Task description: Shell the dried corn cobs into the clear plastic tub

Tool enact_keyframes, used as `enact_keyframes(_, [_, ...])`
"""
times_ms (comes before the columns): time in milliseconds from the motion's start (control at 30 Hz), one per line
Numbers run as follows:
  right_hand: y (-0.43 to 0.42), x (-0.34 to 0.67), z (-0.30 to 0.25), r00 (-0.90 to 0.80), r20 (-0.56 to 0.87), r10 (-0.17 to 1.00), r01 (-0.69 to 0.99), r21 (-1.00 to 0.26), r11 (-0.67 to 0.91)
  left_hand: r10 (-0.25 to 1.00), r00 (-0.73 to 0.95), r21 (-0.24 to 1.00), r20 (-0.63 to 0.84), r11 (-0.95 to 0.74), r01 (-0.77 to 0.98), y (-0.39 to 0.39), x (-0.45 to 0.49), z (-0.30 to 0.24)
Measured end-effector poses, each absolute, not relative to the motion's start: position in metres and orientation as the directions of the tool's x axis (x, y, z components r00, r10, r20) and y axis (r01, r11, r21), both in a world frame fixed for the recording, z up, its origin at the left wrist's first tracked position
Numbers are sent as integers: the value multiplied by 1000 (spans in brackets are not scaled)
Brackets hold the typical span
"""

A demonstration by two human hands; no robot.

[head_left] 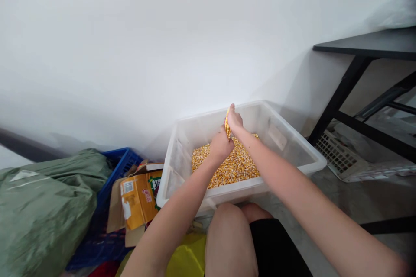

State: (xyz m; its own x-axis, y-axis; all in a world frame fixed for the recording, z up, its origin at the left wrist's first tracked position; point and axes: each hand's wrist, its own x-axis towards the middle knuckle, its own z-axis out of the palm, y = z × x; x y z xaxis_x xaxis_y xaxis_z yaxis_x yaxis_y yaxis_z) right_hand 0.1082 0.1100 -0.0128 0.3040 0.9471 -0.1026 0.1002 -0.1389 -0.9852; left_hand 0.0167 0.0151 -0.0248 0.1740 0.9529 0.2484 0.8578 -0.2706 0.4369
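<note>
The left hand [222, 146] clenched the lower part of a yellow corn cob [227, 125], and the right hand [234, 120] grasped its upper part (the fingers were partly hidden, so that hold seemed closed but was hard to read). The slightly tilted cob was held above loose corn kernels [234, 169] in a clear plastic bin [276, 136]. A blue crate [121, 160] and a printed cardboard carton [139, 199] lay left; a black table [364, 47] stood far right.
</note>
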Motion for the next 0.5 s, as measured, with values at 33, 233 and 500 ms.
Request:
enact_keyframes(33, [110,111,-11,306,-69,950,116,-987,-109,953,180,440,246,-275,855,14,19,-24])
enact_keyframes(233, [107,115,-3,209,83,974,191,-981,43,957,170,494,236,-268,827,11,18,-21])
enact_keyframes(500, [111,125,-5,192,245,950,299,-937,181,955,134,700,265,-286,654,12,22,-26])
